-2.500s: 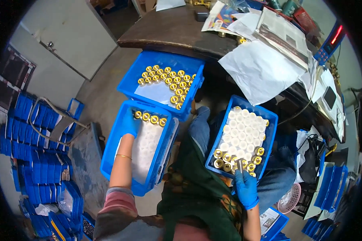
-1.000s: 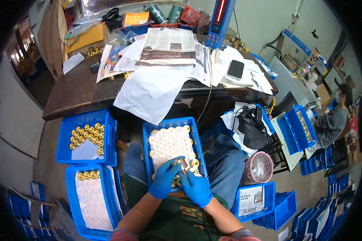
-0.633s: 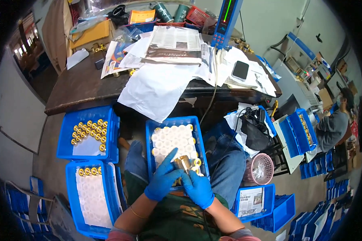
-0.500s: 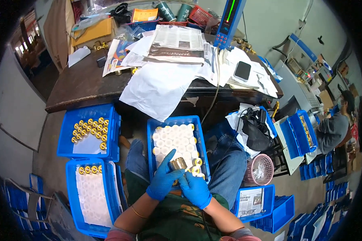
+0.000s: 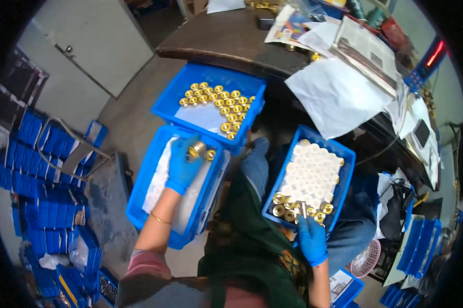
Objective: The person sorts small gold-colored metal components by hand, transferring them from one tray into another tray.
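Gloved in blue, my left hand (image 5: 184, 167) is over the lower left blue bin (image 5: 134, 197), its fingers closed round a brass fitting (image 5: 196, 149). Beside it in that bin, another brass fitting (image 5: 211, 154) stands on white sheeting. My right hand (image 5: 312, 238), also gloved, is at the near edge of the right blue bin (image 5: 347, 177). Its fingers are pinched together by bare brass fittings (image 5: 279, 210); a thin pale piece shows at the fingertips, its kind unclear. Farther back in this bin are rows of fittings under white caps (image 5: 308, 169).
The upper left blue bin (image 5: 164, 100) holds several brass fittings on white paper. A dark table (image 5: 216, 36) with papers and a phone (image 5: 421, 132) stands beyond. Stacked blue bins (image 5: 57, 205) are at far left, a pink basket (image 5: 366, 261) at lower right.
My hands have parted: the left has carried the brass fitting from in front of me to the lower left bin, while the right has stayed at the other bin. The view has turned left.
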`<state>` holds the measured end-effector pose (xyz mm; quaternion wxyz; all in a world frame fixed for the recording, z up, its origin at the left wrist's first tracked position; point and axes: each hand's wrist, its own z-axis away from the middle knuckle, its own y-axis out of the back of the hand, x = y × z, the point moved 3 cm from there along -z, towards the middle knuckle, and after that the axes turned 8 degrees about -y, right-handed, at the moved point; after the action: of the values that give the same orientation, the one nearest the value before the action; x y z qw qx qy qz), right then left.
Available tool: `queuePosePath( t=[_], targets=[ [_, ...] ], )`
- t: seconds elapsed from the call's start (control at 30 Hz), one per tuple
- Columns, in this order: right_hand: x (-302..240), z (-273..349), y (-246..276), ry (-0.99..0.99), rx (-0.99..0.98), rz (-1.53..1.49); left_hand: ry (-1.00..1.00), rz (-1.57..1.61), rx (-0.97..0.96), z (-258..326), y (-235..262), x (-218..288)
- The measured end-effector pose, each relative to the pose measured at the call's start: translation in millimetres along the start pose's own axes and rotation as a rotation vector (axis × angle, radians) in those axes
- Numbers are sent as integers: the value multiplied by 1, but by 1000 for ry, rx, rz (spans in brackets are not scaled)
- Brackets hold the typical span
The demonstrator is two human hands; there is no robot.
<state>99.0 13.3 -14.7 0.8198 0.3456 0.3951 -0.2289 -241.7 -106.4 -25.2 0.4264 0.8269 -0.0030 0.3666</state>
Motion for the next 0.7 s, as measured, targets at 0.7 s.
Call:
queuePosePath(
  t=[0.7],
  targets=[
    [14, 7, 5, -11, -127, 28, -33, 61, -67, -26, -14, -41]
  ],
)
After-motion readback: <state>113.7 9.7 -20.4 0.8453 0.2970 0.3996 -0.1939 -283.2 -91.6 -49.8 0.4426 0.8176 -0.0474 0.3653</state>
